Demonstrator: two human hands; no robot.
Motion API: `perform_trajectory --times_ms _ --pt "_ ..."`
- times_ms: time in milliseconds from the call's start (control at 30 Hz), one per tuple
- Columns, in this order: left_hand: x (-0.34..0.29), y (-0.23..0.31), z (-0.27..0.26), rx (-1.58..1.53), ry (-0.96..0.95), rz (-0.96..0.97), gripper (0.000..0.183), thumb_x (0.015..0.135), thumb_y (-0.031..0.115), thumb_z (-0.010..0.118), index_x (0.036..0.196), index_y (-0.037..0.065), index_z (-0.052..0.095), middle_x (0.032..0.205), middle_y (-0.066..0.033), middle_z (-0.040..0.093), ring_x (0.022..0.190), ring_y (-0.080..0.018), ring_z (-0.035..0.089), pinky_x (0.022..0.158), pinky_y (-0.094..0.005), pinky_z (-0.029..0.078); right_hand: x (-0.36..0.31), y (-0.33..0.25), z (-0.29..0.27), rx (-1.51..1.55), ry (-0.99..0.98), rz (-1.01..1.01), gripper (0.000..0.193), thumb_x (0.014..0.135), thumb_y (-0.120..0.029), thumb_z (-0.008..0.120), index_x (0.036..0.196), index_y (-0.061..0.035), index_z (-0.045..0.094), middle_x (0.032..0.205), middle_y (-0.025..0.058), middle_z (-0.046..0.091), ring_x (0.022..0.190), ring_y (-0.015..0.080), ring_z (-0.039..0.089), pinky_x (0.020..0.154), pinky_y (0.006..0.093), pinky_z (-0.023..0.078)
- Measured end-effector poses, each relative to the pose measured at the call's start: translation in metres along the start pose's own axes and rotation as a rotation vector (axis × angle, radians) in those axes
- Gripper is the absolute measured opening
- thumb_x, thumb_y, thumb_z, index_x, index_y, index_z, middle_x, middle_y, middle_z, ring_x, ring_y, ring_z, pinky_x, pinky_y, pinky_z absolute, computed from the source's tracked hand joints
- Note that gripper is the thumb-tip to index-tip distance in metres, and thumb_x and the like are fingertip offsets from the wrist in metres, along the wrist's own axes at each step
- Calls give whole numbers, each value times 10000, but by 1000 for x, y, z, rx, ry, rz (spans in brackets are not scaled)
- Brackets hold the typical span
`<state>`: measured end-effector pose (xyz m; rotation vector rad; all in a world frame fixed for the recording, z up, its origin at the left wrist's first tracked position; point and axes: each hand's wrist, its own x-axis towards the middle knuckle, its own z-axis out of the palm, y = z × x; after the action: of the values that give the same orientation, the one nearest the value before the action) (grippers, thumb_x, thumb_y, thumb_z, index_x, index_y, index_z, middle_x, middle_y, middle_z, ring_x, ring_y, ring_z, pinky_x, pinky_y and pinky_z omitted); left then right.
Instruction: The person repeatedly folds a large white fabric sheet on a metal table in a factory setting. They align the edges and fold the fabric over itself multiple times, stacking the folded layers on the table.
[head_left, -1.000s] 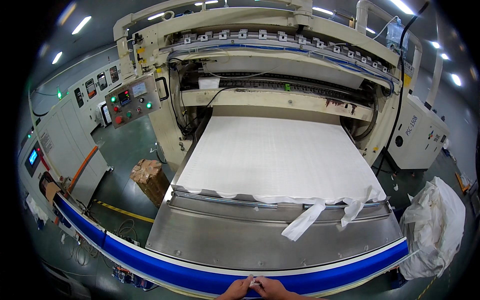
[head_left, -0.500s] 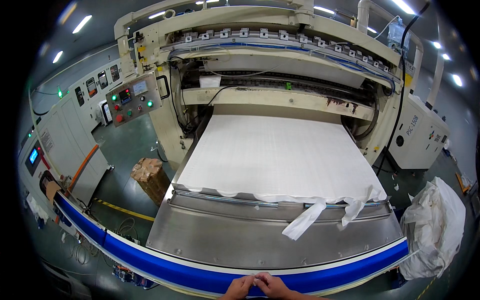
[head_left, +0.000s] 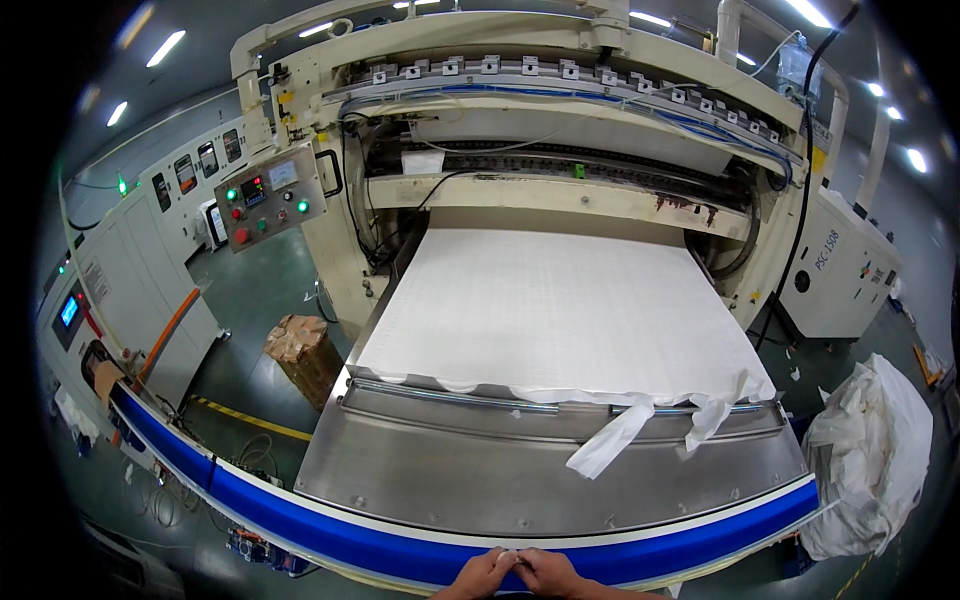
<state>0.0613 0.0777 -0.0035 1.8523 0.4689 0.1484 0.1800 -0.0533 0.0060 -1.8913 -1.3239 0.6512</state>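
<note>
Just over the near edge of the blue conveyor belt (head_left: 390, 555), my left hand (head_left: 484, 574) and my right hand (head_left: 548, 573) meet with their fingertips together. Both are closed in a pinch; whatever lies between the fingers is too small to make out. Beyond them, a wide white sheet of thin material (head_left: 560, 310) comes out of a large cream-coloured machine (head_left: 590, 195) and lies on a metal table. Its front edge is ragged, and a torn strip (head_left: 610, 440) hangs forward over the bare steel plate (head_left: 450, 470).
A control panel (head_left: 262, 200) with lit buttons juts out at the machine's left. Below it stands a brown paper-wrapped bundle (head_left: 303, 355). A bulky white sack (head_left: 868, 455) sits at the right, and a white cabinet (head_left: 835, 265) behind it. Black cable (head_left: 800, 220) hangs down on the right.
My hands stay together at the belt's edge, with only a slight shift of the fingers. The sheet and machine look the same.
</note>
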Motion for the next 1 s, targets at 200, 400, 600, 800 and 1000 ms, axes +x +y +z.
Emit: perform_trajectory --times_ms 200,400,600,800,1000 --pt "0 25 -7 55 -42 -282 511 959 441 382 987 -12 615 849 -176 645 798 -294 618 733 -372 473 -1 3 1 -4 20 40 282 871 -267 591 1076 -73 595 1003 157 636 882 326 630 726 393 514" --pt "5 -5 -6 -108 -143 -368 558 979 461 316 941 -3 623 782 -119 618 743 -203 565 685 -350 457 3 -23 -15 30 28 -15 281 850 -292 630 1055 -101 612 964 145 637 829 308 640 686 377 521" --pt "2 5 -8 -153 -216 -359 527 985 442 312 863 13 594 724 -61 555 669 -174 491 667 -315 424 0 -7 -10 -62 -20 -80 199 854 -278 611 936 -97 626 841 129 633 742 323 627 617 398 502" --pt "-1 24 -11 -80 -199 -299 479 982 402 346 914 1 599 745 -68 564 706 -174 510 679 -326 434 0 -3 -4 -36 20 -31 198 856 -264 608 904 -72 619 818 133 631 752 332 624 619 406 498" --pt "1 -7 -4 -67 -120 -267 493 981 421 336 1024 17 615 824 -108 625 766 -226 576 692 -352 451 1 -28 -14 33 133 -29 206 852 -257 622 950 -77 616 825 124 638 764 320 634 627 395 509"
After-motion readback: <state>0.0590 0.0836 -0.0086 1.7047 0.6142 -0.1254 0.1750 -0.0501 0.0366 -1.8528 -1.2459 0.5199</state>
